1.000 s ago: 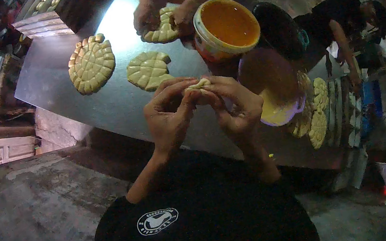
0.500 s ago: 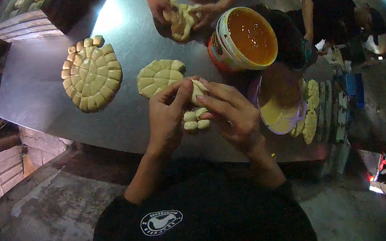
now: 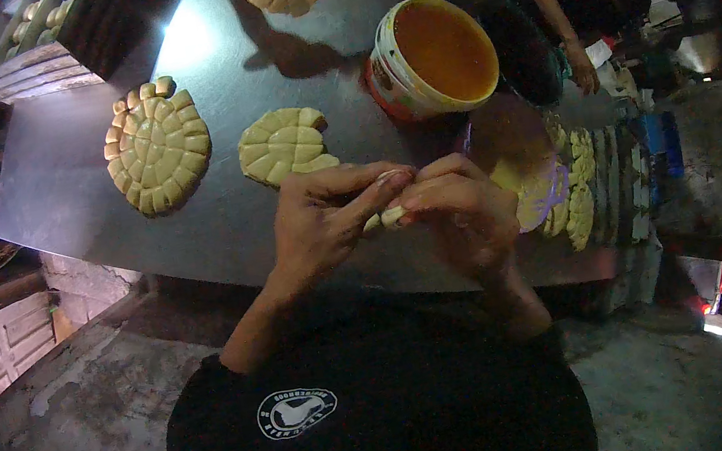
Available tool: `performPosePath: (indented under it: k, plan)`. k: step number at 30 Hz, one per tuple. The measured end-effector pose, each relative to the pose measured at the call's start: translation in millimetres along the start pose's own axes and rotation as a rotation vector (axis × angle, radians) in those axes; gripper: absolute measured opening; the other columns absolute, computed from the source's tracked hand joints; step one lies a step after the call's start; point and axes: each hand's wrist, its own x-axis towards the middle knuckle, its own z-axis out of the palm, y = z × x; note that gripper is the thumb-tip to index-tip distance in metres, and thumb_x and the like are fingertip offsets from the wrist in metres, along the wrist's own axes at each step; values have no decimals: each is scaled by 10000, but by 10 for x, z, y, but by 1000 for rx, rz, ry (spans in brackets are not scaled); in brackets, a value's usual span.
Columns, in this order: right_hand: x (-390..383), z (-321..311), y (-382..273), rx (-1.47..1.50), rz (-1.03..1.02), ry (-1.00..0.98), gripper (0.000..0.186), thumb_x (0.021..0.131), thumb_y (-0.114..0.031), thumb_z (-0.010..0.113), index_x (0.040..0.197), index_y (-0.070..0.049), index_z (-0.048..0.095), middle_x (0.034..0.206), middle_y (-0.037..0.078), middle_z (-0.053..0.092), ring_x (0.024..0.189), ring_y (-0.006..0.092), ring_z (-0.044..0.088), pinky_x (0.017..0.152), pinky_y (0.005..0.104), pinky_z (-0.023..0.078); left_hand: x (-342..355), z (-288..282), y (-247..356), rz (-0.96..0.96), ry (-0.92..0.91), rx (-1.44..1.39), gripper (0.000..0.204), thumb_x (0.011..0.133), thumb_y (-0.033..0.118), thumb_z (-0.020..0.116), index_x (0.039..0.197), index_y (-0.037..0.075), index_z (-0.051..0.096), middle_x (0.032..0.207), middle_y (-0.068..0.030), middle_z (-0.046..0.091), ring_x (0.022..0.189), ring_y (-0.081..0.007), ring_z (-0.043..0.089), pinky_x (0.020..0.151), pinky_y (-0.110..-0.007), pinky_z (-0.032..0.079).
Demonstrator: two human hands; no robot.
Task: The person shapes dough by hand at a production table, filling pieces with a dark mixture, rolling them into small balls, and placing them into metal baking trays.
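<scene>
Above the metal table [image 3: 96, 200], left hand [image 3: 323, 222] and right hand [image 3: 461, 210] pinch a small dough piece [image 3: 385, 217] (pale, soft); gentle, even pressure suits shaping.

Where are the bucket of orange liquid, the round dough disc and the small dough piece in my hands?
bucket [image 3: 438, 51], head view, on the orange liquid surface
round dough disc [image 3: 158, 146], head view, centre of its top
small dough piece [image 3: 388, 217], head view, visible end between fingers

Pale yellow grid-scored dough round [image 3: 157, 145], orange-filled white bucket [image 3: 434, 56], grey table [image 3: 75, 189].
</scene>
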Motion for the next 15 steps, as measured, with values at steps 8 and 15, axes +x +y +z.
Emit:
performPosePath:
  k: [8, 15]
  plan:
    - [-384, -459, -47, 164, 234, 175, 257, 716, -8, 744, 962, -48, 680, 878, 80, 644, 785, 182, 586, 698, 292, 480, -144, 636, -130, 316, -87, 116, 220, 902, 76, 661, 1094, -26, 693, 1002, -102, 717, 888, -107, 649, 802, -240, 517]
    - [-857, -788, -16, 166, 110, -65, 552, 720, -149, 815, 1209, -89, 564, 983, 64, 660, 806, 207, 570, 745, 334, 453, -334, 1104, -370, -204, 45, -57, 310, 947, 159, 619, 1194, -27, 638, 1051, -69, 693, 872, -81, 627, 768, -212, 494]
